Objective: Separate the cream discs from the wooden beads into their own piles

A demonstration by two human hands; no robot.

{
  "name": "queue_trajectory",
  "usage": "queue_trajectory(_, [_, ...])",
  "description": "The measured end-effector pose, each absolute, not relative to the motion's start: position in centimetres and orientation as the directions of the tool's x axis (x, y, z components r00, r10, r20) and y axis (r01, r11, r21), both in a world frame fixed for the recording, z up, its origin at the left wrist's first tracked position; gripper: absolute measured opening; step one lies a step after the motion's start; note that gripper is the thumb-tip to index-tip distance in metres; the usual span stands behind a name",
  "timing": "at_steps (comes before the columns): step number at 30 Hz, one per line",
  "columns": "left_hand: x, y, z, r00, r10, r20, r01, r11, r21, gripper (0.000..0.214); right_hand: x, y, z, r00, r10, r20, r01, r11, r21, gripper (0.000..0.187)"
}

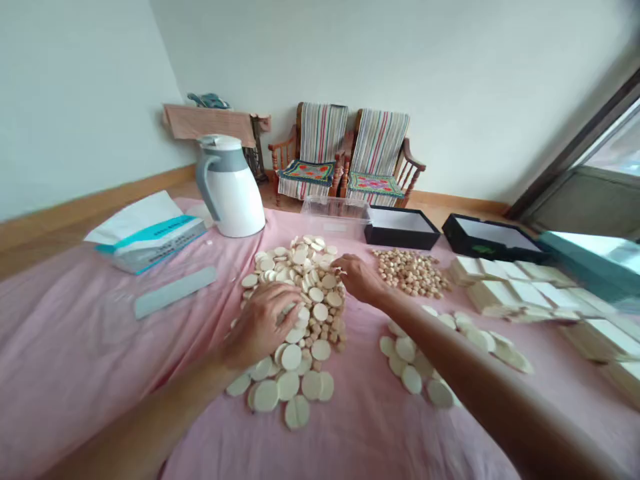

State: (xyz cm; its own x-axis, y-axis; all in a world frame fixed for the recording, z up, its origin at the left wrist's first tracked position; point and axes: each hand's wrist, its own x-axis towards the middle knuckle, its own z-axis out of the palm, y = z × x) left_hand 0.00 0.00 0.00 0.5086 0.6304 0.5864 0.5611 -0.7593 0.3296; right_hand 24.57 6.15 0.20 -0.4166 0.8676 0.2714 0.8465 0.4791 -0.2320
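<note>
A heap of pale cream round discs [300, 287] mixed with small tan beads lies on a pink cloth [100, 347]. My left hand [261, 325] rests curled on the near part of the heap, its fingertips among the discs. My right hand [359, 277] reaches across to the heap's upper right edge, fingertips touching the discs. Whether either hand grips a disc is hidden by the fingers. A second, looser group of discs [415, 360] lies under my right forearm, and a pile of tan beads [410, 273] sits just beyond my right hand.
Stacks of cream rectangular blocks [520, 293] line the cloth's right side, below black boxes [493, 239]. A white jug [230, 190], a clear plastic box [334, 217], a paper packet [150, 233] and a grey strip [175, 292] stand further back. Two striped chairs [345, 153] stand by the wall.
</note>
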Motion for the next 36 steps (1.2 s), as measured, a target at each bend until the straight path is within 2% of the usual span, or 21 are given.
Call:
queue_trajectory(6, [-0.1, -0.1, 0.2, 0.506, 0.628, 0.591, 0.563, -0.76, 0.325, 0.011, 24.3, 5.7, 0.3, -0.33, 0.895, 0.299, 0.89, 0.401, -0.219, 0.019])
queue_trajectory(12, [-0.1, -0.1, 0.3, 0.509, 0.622, 0.594, 0.56, -0.764, 0.32, 0.011, 29.3, 6.0, 1.5, -0.11, 0.92, 0.376, 0.963, 0.192, -0.19, 0.023])
queue_trajectory(15, [0.0, 0.0, 0.3, 0.506, 0.625, 0.594, 0.561, -0.762, 0.324, 0.011, 30.9, 5.9, 1.8, -0.051, 0.912, 0.407, 0.973, 0.137, -0.186, 0.025])
queue_trajectory(18, [0.1, 0.0, 0.4, 0.509, 0.633, 0.583, 0.56, -0.758, 0.335, 0.012, 30.1, 5.3, 1.7, -0.098, 0.902, 0.42, 0.95, 0.21, -0.23, 0.025])
queue_trajectory(22, [0.1, -0.1, 0.4, 0.51, 0.639, 0.576, 0.559, -0.755, 0.342, 0.011, 27.1, 4.2, 1.3, -0.262, 0.908, 0.327, 0.853, 0.377, -0.361, 0.02])
queue_trajectory(26, [0.0, -0.1, 0.4, 0.507, 0.639, 0.579, 0.561, -0.754, 0.341, 0.011, 24.6, 3.8, 1.0, -0.317, 0.911, 0.263, 0.807, 0.405, -0.43, 0.016])
queue_trajectory(31, [-0.1, -0.2, 0.4, 0.502, 0.629, 0.594, 0.568, -0.758, 0.322, 0.011, 22.9, 4.4, 0.5, -0.288, 0.931, 0.226, 0.842, 0.358, -0.403, 0.018])
queue_trajectory(36, [-0.1, -0.2, 0.4, 0.503, 0.624, 0.598, 0.573, -0.759, 0.311, 0.012, 23.2, 5.1, 0.1, -0.231, 0.941, 0.248, 0.883, 0.31, -0.352, 0.017])
